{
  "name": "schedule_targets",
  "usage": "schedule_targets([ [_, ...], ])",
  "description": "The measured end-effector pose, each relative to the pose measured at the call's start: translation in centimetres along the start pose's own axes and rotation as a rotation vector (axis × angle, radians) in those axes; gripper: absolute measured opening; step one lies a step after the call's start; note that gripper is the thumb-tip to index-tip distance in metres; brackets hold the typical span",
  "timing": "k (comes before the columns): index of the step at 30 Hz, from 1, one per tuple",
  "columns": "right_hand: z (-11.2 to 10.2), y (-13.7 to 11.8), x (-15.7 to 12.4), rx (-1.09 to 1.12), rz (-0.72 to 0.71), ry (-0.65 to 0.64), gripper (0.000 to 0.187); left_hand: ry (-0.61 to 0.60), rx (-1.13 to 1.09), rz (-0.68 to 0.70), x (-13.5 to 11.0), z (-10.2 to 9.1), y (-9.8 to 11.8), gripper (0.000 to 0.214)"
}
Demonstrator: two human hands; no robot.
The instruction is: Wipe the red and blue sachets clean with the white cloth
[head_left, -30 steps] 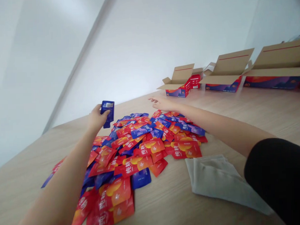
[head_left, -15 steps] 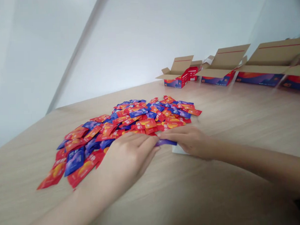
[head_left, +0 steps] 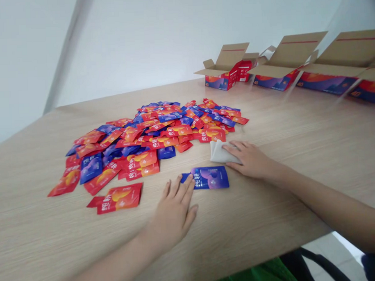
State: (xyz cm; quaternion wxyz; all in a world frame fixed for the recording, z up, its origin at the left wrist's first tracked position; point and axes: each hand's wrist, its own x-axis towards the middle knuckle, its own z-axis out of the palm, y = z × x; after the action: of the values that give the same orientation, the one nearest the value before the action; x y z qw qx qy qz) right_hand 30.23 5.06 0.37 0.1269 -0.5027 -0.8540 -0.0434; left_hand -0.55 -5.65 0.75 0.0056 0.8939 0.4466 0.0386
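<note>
- Blue pouch lies flat on the bench in front of you, printed face up, its narrow end pointing left.
- Your left hand rests palm down with its fingertips on that narrow end; this grip is loose, thumb and fingers apart, clamped on nothing.
- Your right hand lies over the folded white cloth, just beyond the pouch's right end. You have fingers on the cloth, but I cannot tell whether that grip pinches it.
- Beyond your hands spreads a heap of red and blue pouches, overlapping at many angles.
- One red pouch sits by itself, to the left of your left hand and nearer you than the heap.
- Farther back on your right stand open cartons with their lids raised, near the pale wall.
</note>
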Motion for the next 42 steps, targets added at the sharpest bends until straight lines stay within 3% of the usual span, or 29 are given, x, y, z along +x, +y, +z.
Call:
schedule_targets([
  [5,1.5,1.8,0.8,-0.113,0.077,-0.052,0.056,0.043,-0.042,-0.078,1.3,0.7,1.4,0.059],
  [8,-0.3,1.8,1.8,0.003,0.242,0.031,0.057,0.044,-0.061,-0.097,2.1,0.7,2.2,0.059],
  [11,-2.2,-1.0,1.9,0.079,0.318,0.163,0.059,0.049,-0.079,-0.097,2.4,0.9,2.7,0.059],
  [13,-2.2,-4.6,1.2,0.070,0.255,0.170,0.059,0.053,-0.090,-0.092,2.3,1.0,2.9,0.059],
  [16,-0.4,-9.8,-0.2,0.050,0.011,0.054,0.052,0.056,-0.087,-0.081,1.8,0.8,2.9,0.052],
  [18,1.0,-11.5,-0.6,0.033,-0.061,0.024,0.053,0.045,-0.084,-0.065,1.5,0.6,2.7,0.049],
  [22,1.6,-10.4,-0.1,0.093,-0.045,-0.027,0.053,0.042,-0.088,-0.038,1.1,0.9,2.2,0.058],
  [25,0.6,-9.4,0.3,0.131,-0.021,-0.066,0.051,0.061,-0.074,-0.025,0.9,1.2,2.0,0.058],
  [30,-1.3,-10.5,-0.9,0.131,-0.075,-0.123,0.049,0.083,-0.017,0.025,0.0,1.2,2.6,0.055],
  [37,-0.7,-10.4,-1.5,0.055,0.072,-0.075,0.052,0.107,0.003,0.088,-1.0,0.7,3.9,0.057],
  [39,-0.1,-10.9,-1.7,0.049,0.007,-0.069,0.056,0.097,-0.022,0.082,-0.8,0.5,4.0,0.055],
  [42,0.2,-11.6,-2.0,0.113,-0.205,-0.105,0.059,0.059,-0.049,0.063,-0.6,0.3,4.1,0.043],
])
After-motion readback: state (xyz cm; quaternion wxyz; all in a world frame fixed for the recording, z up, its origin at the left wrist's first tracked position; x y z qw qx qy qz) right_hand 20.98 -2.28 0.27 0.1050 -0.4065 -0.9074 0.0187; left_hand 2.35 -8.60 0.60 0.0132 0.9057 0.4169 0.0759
